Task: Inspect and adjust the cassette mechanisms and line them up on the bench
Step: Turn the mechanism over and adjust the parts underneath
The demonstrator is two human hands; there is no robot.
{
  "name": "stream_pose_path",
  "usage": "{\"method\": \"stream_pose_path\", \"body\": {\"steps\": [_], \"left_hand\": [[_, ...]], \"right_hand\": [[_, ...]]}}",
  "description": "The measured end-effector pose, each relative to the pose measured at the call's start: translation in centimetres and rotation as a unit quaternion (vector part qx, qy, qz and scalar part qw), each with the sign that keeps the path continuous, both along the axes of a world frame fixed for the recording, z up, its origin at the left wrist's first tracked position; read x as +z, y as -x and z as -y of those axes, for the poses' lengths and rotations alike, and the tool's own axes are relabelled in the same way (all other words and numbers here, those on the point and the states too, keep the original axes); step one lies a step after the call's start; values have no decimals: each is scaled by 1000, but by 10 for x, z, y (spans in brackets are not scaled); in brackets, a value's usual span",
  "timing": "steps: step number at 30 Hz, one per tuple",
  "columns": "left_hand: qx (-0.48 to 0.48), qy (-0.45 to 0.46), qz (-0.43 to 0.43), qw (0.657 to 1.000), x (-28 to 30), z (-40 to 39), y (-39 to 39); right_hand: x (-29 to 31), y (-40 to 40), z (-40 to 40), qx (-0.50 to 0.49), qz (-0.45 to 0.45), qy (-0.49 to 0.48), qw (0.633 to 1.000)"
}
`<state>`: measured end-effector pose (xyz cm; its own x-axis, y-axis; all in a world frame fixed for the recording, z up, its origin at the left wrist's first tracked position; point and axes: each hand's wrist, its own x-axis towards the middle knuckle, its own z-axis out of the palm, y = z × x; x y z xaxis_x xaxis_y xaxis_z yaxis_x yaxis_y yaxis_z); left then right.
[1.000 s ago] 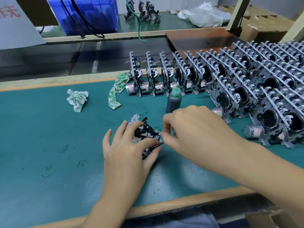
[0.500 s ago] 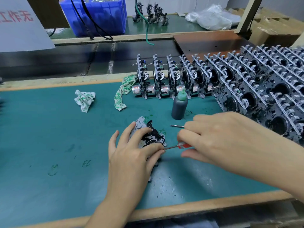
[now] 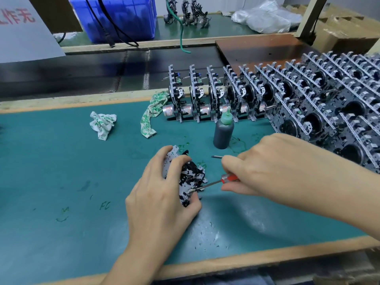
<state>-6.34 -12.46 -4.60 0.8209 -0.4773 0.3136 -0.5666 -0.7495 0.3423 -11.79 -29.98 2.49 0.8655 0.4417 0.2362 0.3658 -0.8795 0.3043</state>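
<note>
Big teal bench mat (image 3: pixel 51 171) fills most of the frame, with a whole pile of finished cassette mechanisms (image 3: pixel 308 103) lined up upright in rows across the right and upper right, plus a blue bin (image 3: pixel 123 15) at the top. Dead center, the left hand (image 3: pixel 162 200) has its fingers curled round the loose cassette mechanism (image 3: pixel 189 177) lying on the mat, while the right hand (image 3: pixel 273 167) pinches a red-handled screwdriver (image 3: pixel 218 182), tip touching the mechanism's lower edge. Smaller stuff: dark bottle with a green cap (image 3: pixel 223 130) just above the hands, two crumpled rags (image 3: pixel 102 124) left of center.
</note>
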Motion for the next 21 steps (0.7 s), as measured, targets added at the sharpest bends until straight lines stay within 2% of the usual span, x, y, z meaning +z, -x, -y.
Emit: {"method": "stream_pose_path", "body": {"steps": [6,15,21], "left_hand": [[11,-14,-14,1000,1,1,-1],[9,-9,-19,1000,3,3,1],[12,-11,-22,1000,3,3,3]], "right_hand": [[-3,3,-13,-30,-11,46,998],[0,-1,-23,-59,-59,-25,996],[16,1,-27,-69,-85,-40,993]]}}
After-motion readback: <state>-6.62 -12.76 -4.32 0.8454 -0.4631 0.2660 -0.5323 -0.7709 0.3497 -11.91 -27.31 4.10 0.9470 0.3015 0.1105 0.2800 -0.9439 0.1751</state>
